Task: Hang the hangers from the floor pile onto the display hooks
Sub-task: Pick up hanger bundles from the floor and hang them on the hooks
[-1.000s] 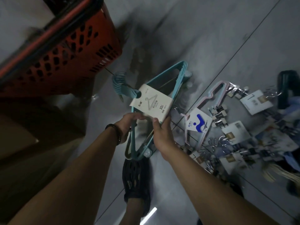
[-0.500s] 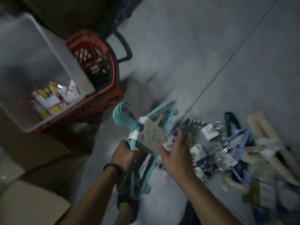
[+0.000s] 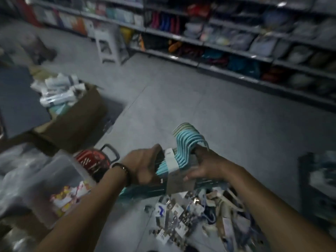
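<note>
A banded pack of teal hangers [image 3: 189, 142] with a white paper sleeve is held out in front of me, hooks pointing up and away. My left hand [image 3: 145, 164] grips the pack's left side. My right hand [image 3: 205, 164] holds its right side, just under the hooks, fingers spread along the bottom. Below my arms the floor pile of hangers [image 3: 190, 217], clip hangers with white tags mixed in, lies on the grey tiles. No display hooks can be made out in this blurred view.
A red basket [image 3: 91, 160] and a clear plastic bin [image 3: 45, 182] sit at lower left. An open cardboard box [image 3: 76, 113] of packets stands behind them. Stocked shelves [image 3: 236, 51] line the far right, a white step stool [image 3: 111, 46] near them. Dark rack [image 3: 318, 188] at right.
My view has swung up from the floor to the aisle and shelves. The teal hanger pack rose with both hands; my right hand, off it half a second ago, now holds it again.
</note>
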Tool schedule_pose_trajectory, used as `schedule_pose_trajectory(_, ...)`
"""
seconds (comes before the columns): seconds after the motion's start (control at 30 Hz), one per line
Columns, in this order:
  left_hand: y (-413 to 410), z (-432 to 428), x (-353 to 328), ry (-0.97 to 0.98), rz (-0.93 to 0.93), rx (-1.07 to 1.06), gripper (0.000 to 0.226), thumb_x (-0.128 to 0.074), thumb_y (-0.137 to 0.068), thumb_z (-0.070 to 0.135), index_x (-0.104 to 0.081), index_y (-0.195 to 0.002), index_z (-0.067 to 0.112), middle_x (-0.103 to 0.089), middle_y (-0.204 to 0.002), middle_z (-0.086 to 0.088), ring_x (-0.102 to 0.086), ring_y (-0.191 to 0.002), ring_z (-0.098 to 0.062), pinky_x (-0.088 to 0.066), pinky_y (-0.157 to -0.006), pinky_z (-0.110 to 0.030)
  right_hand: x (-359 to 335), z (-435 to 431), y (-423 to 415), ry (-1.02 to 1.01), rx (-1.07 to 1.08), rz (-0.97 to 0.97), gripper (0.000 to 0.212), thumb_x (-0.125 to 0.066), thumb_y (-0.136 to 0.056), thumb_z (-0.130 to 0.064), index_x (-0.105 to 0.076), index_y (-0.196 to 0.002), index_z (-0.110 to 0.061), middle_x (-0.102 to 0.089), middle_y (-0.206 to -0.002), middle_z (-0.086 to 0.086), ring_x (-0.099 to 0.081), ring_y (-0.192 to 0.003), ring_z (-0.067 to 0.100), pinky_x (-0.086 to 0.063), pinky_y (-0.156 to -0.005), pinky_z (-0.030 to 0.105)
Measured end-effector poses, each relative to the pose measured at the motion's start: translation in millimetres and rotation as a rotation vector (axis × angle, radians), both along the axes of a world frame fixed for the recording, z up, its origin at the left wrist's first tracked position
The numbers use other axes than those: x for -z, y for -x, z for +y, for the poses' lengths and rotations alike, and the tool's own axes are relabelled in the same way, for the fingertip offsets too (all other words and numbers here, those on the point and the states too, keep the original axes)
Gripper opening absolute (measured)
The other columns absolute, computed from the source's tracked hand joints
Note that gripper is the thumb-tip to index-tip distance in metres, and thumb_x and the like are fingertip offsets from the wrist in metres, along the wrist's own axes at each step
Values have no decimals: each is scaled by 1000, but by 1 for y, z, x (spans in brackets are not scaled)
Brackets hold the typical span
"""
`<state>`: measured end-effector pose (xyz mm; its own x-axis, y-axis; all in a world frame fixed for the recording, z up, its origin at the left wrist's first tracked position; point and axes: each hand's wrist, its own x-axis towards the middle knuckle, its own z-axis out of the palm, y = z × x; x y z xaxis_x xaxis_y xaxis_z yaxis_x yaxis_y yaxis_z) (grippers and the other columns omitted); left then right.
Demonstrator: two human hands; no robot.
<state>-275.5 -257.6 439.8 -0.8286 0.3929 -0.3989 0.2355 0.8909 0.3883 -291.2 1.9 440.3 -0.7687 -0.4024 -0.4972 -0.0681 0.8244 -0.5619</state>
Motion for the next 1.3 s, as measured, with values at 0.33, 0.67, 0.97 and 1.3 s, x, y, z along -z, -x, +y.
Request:
schedule_pose_trajectory(0.33,1,165,-202,-165,908,176,83,-85,-72,44,-49,-145,32,-43,-157,-10,-33,-150,-36,-27,-126,-53,-153,110,-152,629,1089,357,36,-89,-80,-8,-73,-109,-21,-81,-99,-14,-77,-93,7,-56,-71,17)
schedule_pose_trajectory(0.67,-192,339,-237,-1291,-681,80,99,-93,-56,65,-64,-131,9,-75,-125,-15,-73,-114,-36,-54,-103,-64,-237,176,-362,1179,1542,558,69,-93,-64,-31,-75,-125,-4,-71,-127,28,-68,-115,49,-50,-103,66)
schedule_pose_trajectory(0.97,-360,496,-280,-1339,-865,202,96,-102,-52,50,-68,-121,-7,-76,-110,-30,-75,-97,-50,-57,-86,-74,-311,236,-563,-367,1712,645,63,-46,-96,-76,-69,-127,-27,-75,-98,-4,-72,-90,22,-54,-76,33)
schedule_pose_trajectory(1.3,-545,615,-318,-1281,-816,512,61,-90,-72,32,-69,-117,-3,-79,-104,-23,-78,-92,-42,-63,-84,-60,-394,355,-716,-902,1561,834,52,-49,-105,-52,-39,-146,-21,-60,-119,6,-62,-105,32,-56,-81,45)
